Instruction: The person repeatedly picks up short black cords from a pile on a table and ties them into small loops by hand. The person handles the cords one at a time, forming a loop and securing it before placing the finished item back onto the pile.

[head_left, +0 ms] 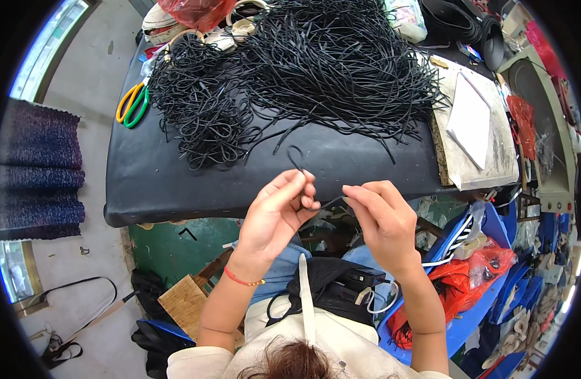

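Note:
A thin black cord [295, 151] runs between my two hands in front of the table's near edge. My left hand [279, 202] pinches it, and a small loop sticks up beyond the fingertips. The other stretch of the cord leads to my right hand [382, 218], where thumb and forefinger are closed on it. Beyond my hands, a large heap of straight black cords [341, 63] covers the back of the table. To its left lies a tangled pile of looped black cords [199, 107].
Scissors with yellow and green handles [133, 105] lie at the table's left. A worn board [489, 148] with white sheets [470, 120] is on the right. A blue tray [458, 322] holding red plastic bags [442, 284] stands beside my right arm. Black padded table [176, 189] lies ahead.

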Motion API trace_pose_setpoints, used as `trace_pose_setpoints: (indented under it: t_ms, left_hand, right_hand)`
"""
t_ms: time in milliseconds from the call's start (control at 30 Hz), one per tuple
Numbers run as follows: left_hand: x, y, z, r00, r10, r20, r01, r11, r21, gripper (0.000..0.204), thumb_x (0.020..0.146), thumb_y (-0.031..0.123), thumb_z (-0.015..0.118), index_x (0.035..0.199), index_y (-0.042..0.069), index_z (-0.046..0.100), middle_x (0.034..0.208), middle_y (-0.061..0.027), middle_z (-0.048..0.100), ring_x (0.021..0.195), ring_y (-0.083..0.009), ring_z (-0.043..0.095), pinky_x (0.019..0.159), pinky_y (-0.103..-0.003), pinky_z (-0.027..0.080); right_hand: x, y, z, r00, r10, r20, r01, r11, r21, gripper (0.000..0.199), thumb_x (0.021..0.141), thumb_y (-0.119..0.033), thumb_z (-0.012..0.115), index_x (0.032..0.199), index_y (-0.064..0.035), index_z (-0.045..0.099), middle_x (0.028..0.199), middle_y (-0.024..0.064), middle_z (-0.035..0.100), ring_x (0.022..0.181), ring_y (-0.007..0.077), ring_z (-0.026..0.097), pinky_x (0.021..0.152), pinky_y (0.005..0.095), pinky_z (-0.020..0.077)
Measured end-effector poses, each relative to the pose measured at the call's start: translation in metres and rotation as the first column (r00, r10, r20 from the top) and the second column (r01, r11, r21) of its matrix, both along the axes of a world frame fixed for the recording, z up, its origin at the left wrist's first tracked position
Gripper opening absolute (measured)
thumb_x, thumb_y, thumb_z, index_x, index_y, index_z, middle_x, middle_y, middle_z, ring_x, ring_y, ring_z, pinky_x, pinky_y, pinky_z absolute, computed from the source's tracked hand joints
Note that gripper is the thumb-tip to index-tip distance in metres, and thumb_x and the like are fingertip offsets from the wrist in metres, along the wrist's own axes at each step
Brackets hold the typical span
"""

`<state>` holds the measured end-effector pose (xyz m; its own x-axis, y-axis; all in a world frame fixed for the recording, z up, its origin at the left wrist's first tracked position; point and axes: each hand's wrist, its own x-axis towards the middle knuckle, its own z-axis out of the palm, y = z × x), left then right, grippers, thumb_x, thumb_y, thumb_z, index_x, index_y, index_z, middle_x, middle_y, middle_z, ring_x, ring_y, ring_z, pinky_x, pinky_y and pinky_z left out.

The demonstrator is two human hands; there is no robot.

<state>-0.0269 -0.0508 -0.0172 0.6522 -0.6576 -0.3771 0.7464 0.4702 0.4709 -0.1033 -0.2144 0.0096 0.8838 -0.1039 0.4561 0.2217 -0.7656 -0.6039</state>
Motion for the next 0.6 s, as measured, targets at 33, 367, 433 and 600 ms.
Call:
trace_pose_setpoints:
  t_ms: [33, 367, 433, 600]
  left_hand:
    - [-0.003, -0.001, 0.001, 0.998, -0.047, 0.043, 0.043, 0.994, 0.096, 0.016, 0.092, 0.016, 0.049, 0.096, 0.003, 0.057, 0.085, -0.0036, 0.060, 0.076, -0.0100, 0.058, 0.071, -0.027, 0.051]
    - [-0.010, -0.005, 0.009, 0.913, -0.182, 0.364, 0.038, 0.928, 0.370, 0.015, 0.088, 0.010, 0.055, 0.096, -0.002, 0.061, 0.083, -0.0068, 0.063, 0.078, -0.0132, 0.061, 0.072, -0.026, 0.052]
    - [-0.010, -0.004, 0.004, 0.864, -0.237, 0.444, 0.001, 0.883, 0.469, 0.015, 0.088, 0.008, 0.055, 0.096, -0.003, 0.060, 0.083, -0.0066, 0.063, 0.078, -0.0122, 0.061, 0.072, -0.025, 0.051]
    - [-0.018, -0.006, 0.015, 0.630, -0.479, 0.612, -0.033, 0.771, 0.636, 0.016, 0.085, 0.006, 0.055, 0.096, -0.005, 0.061, 0.078, -0.0095, 0.065, 0.070, -0.0083, 0.061, 0.063, -0.023, 0.049]
  right_hand:
    - [0.002, 0.000, 0.000, 1.000, 0.021, 0.022, -0.020, 0.998, -0.051, 0.022, 0.069, 0.002, 0.063, 0.090, -0.0018, 0.062, 0.076, 0.0079, 0.055, 0.066, 0.0215, 0.055, 0.057, 0.0309, 0.0453]
    - [0.004, -0.007, 0.003, 0.997, -0.020, 0.076, 0.037, 0.972, -0.232, 0.016, 0.070, -0.005, 0.062, 0.086, -0.0030, 0.061, 0.074, 0.0046, 0.054, 0.065, 0.0205, 0.052, 0.058, 0.0319, 0.0388]
    - [-0.001, -0.014, 0.017, 1.000, 0.014, 0.009, -0.011, 0.955, -0.297, 0.016, 0.068, -0.005, 0.060, 0.084, -0.0040, 0.060, 0.075, 0.0049, 0.053, 0.067, 0.0203, 0.050, 0.060, 0.0319, 0.0372]
    - [0.015, -0.018, 0.037, 0.984, 0.177, -0.033, -0.177, 0.917, -0.359, 0.012, 0.069, -0.004, 0.059, 0.080, -0.0041, 0.055, 0.076, 0.0063, 0.049, 0.072, 0.0214, 0.047, 0.063, 0.0325, 0.0369]
